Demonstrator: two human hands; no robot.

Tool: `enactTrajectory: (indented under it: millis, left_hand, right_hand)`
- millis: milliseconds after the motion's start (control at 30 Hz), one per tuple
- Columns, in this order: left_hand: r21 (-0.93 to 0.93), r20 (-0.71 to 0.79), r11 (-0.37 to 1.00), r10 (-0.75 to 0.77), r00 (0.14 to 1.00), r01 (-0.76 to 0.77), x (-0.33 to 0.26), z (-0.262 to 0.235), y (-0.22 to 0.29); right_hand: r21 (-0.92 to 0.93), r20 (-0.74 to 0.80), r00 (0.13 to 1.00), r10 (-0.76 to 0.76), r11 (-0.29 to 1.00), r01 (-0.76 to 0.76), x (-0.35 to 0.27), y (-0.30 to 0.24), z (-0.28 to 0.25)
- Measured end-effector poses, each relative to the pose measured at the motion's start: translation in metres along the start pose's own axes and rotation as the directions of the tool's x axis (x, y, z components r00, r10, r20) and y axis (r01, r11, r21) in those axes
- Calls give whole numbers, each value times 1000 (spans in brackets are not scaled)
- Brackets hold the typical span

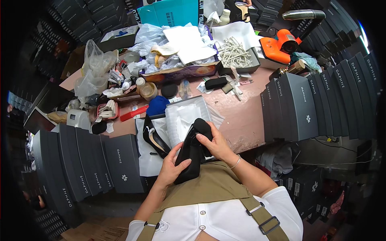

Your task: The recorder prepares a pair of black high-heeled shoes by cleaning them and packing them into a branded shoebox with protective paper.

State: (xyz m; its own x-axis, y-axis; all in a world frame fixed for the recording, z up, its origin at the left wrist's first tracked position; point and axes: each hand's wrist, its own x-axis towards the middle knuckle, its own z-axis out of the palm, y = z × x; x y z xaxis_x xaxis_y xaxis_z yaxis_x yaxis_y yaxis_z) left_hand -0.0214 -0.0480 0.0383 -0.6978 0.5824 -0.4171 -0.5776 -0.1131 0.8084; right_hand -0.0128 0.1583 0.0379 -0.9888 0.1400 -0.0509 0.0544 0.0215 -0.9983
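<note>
Both hands grip a black shoe [189, 158] in front of my apron, over the near edge of the table. My left hand [171, 167] closes on its lower part, thumb across the dark surface. Higher up, my right hand [217, 143] is wrapped round the rounded end, its thumb pressing on top. The dark folds blend together, so the finer shape is hard to make out. Just left of it, a black high-heeled pump [155, 139] lies on white paper [149, 168]. Behind the held shoe is a shoebox part lined with white tissue [185, 116].
Grey shoeboxes stand in rows at left [122, 162] and right [302, 105]. Farther back are a carton of crumpled paper [181, 71], a box of white sticks [234, 54] and an orange heat blower [277, 47]. A blue cloth [158, 105] and red-handled tool [134, 113] lie behind the pump.
</note>
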Motion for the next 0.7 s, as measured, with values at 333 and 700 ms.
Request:
enactTrajectory:
  millis: [333, 700]
  left_hand:
    - [46, 102, 996, -75, 992, 71, -3, -12, 8]
    - [297, -197, 928, 291, 936, -226, 43, -51, 34]
  right_hand:
    - [161, -51, 999, 17, 987, -9, -19, -4, 10]
    - [272, 176, 976, 125, 947, -170, 6, -3, -13]
